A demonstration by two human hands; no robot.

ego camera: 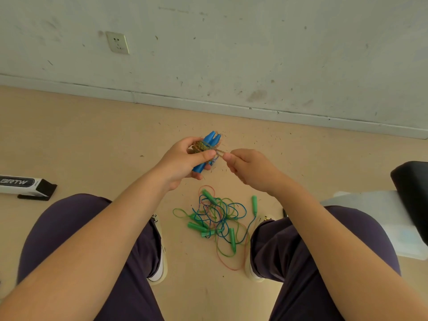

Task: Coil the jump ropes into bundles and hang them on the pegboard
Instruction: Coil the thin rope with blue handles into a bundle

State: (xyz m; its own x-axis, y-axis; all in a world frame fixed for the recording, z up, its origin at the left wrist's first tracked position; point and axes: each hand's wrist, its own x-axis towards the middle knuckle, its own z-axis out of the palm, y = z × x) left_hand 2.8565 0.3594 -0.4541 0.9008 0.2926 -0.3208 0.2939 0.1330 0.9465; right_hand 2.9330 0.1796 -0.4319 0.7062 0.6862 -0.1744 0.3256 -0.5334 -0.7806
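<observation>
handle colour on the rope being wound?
Blue handles, held in the left hand; head view.

hands (185, 158) – above floor (92, 135) | rope tangle (217, 218) – below, between feet | box (23, 185) – far left

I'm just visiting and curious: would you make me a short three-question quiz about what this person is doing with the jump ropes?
1. True or false: the left hand grips a bundle with two blue handles.
2. What is the right hand doing? A) resting on a knee B) pinching the yellowish rope that is wound round the handles C) picking up a green handle
3. Fill in: the tangled ropes with green handles lie on the floor between the person's ____.

Key
1. True.
2. B: its fingers pinch the rope end beside the bundle.
3. Feet; no pegboard is in view.
</observation>
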